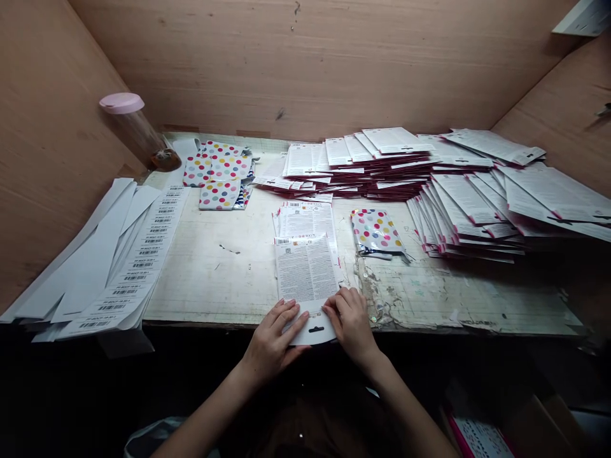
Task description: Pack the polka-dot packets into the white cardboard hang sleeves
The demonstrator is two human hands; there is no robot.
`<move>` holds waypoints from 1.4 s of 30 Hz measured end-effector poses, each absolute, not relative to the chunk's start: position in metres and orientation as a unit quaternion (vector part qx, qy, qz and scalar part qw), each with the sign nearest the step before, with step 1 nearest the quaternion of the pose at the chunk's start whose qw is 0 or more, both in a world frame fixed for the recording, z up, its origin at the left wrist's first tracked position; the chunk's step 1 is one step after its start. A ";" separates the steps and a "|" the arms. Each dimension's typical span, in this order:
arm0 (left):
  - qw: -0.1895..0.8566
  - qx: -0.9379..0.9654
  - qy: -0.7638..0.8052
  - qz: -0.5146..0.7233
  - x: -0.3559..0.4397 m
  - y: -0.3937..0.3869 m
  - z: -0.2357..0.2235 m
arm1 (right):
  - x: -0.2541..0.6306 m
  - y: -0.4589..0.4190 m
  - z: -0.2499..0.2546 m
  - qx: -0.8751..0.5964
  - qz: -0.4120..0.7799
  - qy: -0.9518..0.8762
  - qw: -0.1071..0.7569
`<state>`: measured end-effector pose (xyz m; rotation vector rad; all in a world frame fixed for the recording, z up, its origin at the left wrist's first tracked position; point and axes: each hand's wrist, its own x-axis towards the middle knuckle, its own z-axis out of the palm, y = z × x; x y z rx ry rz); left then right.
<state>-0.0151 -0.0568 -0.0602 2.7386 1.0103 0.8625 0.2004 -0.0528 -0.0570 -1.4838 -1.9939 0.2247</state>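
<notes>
Bare left forearm (214,413) and bare right forearm (409,407) enter from the bottom edge, nearest the head camera. Left hand (274,334): half open, fingertips laid over the lower left of a white rectangular printed card (308,273), thumb along its lower edge; firmness of grip cannot be told. Right hand (352,324): fingers curled, thumb and fingertips close together at the card's lower right; cannot tell whether anything is pinched there. Card position: front edge of a pale, worn worktop (214,280), black hang slot towards the person, far end overlapping similar white printed cards (305,222).

Right of these: one glossy white pouch with multicoloured dots (382,230). Back left: a pile of similar dotted pouches (222,166). Back centre to right: heaped white cards with magenta edges (346,152). Far left: long white barcode label sheets (140,267), near a clear pink-lidded cylinder (140,135), tilted in view.
</notes>
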 end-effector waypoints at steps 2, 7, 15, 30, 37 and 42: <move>0.058 0.897 0.335 0.281 -0.015 -0.057 -0.060 | 0.200 -0.053 -0.058 -0.566 0.067 -0.765 0.301; 0.081 0.890 0.345 0.288 -0.015 -0.058 -0.061 | 0.204 -0.056 -0.058 -0.556 0.092 -0.746 0.355; 0.080 0.885 0.353 0.293 -0.013 -0.060 -0.060 | 0.201 -0.053 -0.056 -0.561 0.103 -0.727 0.382; 0.078 0.883 0.355 0.297 -0.013 -0.060 -0.061 | 0.196 -0.053 -0.059 -0.553 0.020 -0.780 0.291; 0.086 0.883 0.319 0.333 -0.015 -0.056 -0.064 | 0.220 -0.113 -0.031 -0.429 0.100 -0.876 0.196; 0.112 0.870 0.307 0.368 -0.016 -0.056 -0.060 | 0.228 -0.091 -0.021 -0.435 0.145 -0.852 0.253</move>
